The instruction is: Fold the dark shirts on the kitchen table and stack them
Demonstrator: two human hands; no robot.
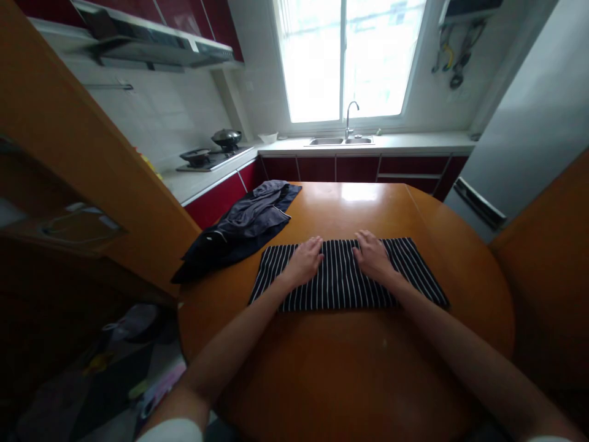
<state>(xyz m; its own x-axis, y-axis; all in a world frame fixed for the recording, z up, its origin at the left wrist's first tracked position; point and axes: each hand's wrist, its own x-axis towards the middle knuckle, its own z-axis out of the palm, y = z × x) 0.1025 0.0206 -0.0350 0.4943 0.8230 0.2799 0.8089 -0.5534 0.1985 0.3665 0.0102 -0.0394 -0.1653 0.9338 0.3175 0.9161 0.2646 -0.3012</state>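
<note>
A black cloth with white stripes (pixel 338 282) lies folded into a flat, wide shape on the wooden table (pixel 350 368). My left hand (pixel 306 261) rests on its far half, left of the middle, with the fingers stretched out toward the far edge. On the other side of the middle, my right hand (pixel 372 255) lies on the same far edge, its fingers extended and its thumb apart. Neither hand grips the fabric as far as I can see. What kind of garment or cloth it is does not show.
A crumpled dark garment (pixel 257 215) lies at the table's left edge. Beyond stand a counter with a sink (pixel 345 141), a stove (pixel 216 158) with a lidded wok (pixel 226 138) and a pan (pixel 196 156). A fridge (pixel 524 116) is at right, shoes (pixel 138 322) on the floor at left.
</note>
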